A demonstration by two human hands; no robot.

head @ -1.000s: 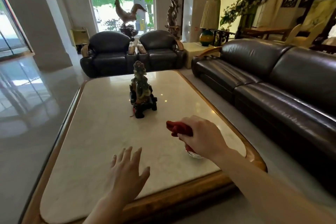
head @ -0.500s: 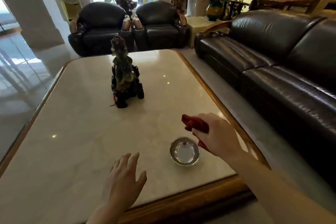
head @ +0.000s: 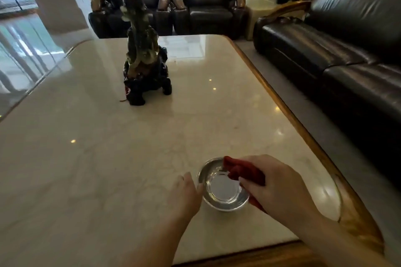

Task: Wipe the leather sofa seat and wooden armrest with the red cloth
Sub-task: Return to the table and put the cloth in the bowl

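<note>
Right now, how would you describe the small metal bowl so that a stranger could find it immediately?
Start at the large marble table with the wooden rim. The metal bowl sits near its front right corner, between the left hand and the right hand holding the red cloth. It alone is shiny and silver; the dark figurine stands farther back.

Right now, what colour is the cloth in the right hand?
Red cloth, seen best in the head view.

Right hand (head: 280,191) clenched, left hand (head: 184,193) open, flat
</note>
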